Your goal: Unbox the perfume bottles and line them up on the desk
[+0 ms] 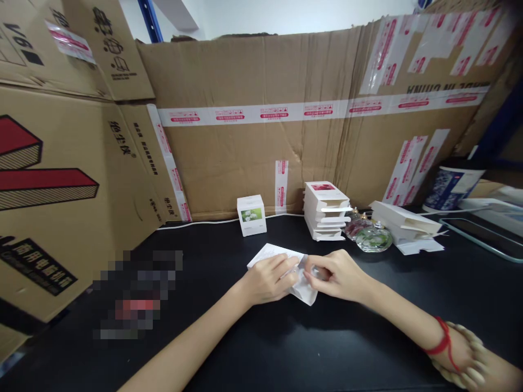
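Both my hands rest on a flat white carton blank lying on the black table. My left hand has its fingers curled, pressing on the blank's near side. My right hand pinches the blank's right edge with bent fingers. The two hands nearly touch at the fingertips. A red cord and a bead bracelet circle my right wrist.
Behind the hands stand a small white cube box, a stack of flat white cartons, small glass bottles and more folded cartons. Large cardboard boxes wall the back and left. A blue-white cup and a tray sit right.
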{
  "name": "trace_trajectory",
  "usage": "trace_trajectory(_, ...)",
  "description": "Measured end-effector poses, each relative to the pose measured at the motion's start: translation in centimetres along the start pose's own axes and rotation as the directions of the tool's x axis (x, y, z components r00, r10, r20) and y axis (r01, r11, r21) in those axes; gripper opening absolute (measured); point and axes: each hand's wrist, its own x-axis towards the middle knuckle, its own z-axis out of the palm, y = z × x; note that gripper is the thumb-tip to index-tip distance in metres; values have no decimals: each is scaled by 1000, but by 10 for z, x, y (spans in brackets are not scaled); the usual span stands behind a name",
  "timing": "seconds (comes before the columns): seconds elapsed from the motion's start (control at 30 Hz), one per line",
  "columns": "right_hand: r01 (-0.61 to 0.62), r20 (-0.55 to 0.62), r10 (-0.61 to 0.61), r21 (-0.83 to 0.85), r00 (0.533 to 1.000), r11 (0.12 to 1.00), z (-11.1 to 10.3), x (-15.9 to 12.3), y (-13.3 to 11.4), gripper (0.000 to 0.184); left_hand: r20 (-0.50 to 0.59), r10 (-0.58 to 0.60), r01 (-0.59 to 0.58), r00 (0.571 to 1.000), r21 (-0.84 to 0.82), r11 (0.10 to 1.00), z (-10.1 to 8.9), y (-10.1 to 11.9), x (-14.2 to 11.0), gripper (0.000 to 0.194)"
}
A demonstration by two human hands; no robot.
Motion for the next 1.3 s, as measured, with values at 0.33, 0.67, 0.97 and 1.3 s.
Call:
trace_trajectory(0.33, -317, -2, 317, -23, 948, 948, 10, 3, -3, 36, 49, -129, 131, 990, -36, 991, 1, 3, -1, 22)
trace_trajectory(0.67, -362, 9, 363, 75, 932, 929, 24, 9, -4, 29, 395, -195, 274, 898, -154, 949, 2, 10, 9, 66)
trace_trajectory(0.97, -245, 233, 195, 206, 953, 947, -14, 9, 25, 24, 461, -305, 383, 833, -84, 920, 7, 0, -4, 68)
trace_trajectory(1.3, -380, 399, 269, 230, 876, 896, -34, 2, 40, 17, 492, -344, 408, 800, -25, 913, 2, -7, -4, 67)
